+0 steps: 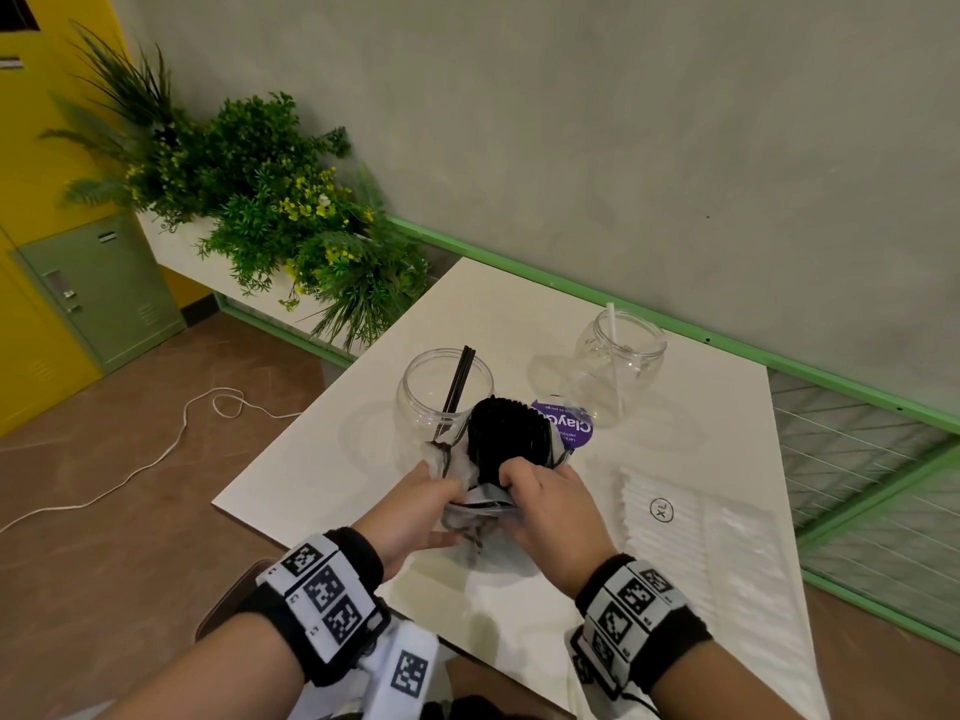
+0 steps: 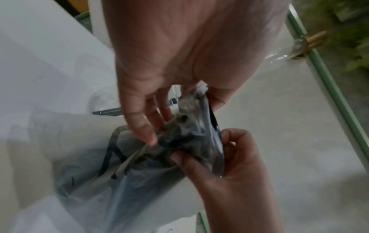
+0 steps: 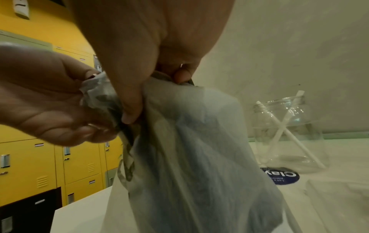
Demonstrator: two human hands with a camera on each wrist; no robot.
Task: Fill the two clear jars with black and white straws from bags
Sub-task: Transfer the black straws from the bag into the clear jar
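A clear plastic bag of black straws [image 1: 506, 439] stands upright on the white table [image 1: 519, 314] between my hands. My left hand [image 1: 441, 485] pinches the crumpled plastic at its open mouth on the left. My right hand [image 1: 511, 475] pinches the mouth on the right, with fingers curled over the rim. In the left wrist view my left hand [image 2: 171, 116] grips the bag [image 2: 139, 181]. The left clear jar [image 1: 415, 402] holds two black straws [image 1: 460, 379]. The right clear jar [image 1: 644, 366] holds white straws [image 1: 615, 356].
A flat bag of white straws [image 1: 691, 537] marked XL lies on the table to the right. A purple round sticker [image 1: 569, 426] lies between the jars. Plants [image 1: 270, 200] stand beyond the table's left corner; a green rail [image 1: 675, 330] runs along its far edge.
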